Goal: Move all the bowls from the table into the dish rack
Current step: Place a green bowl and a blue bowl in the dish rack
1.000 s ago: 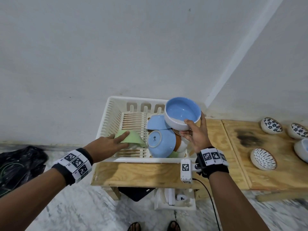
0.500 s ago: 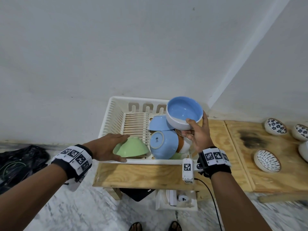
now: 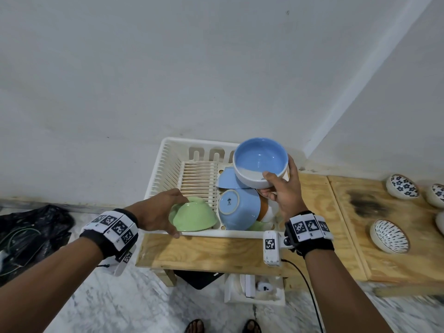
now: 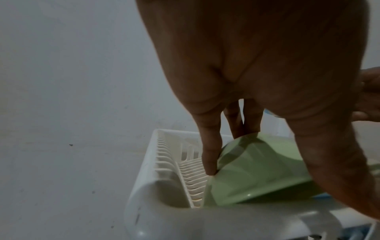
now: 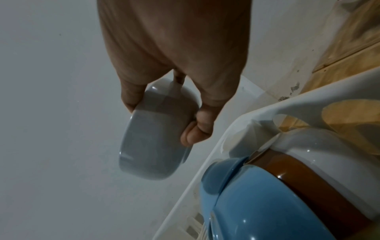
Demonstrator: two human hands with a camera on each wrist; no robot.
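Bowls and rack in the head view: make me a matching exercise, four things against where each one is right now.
1. pale green bowl
2. blue-and-white glazed bowl
3. white plastic dish rack
4. striped white bowl

a. on the right-hand wooden table
b. held by the left hand
c. on the left wooden table
d. held by the right hand

Pairs: 1-b, 2-d, 3-c, 4-a

Green bowl [image 3: 193, 218], blue-and-white bowl [image 3: 259, 165] (blue inside), white dish rack [image 3: 159, 174], floral-patterned bowl [image 3: 402, 189]
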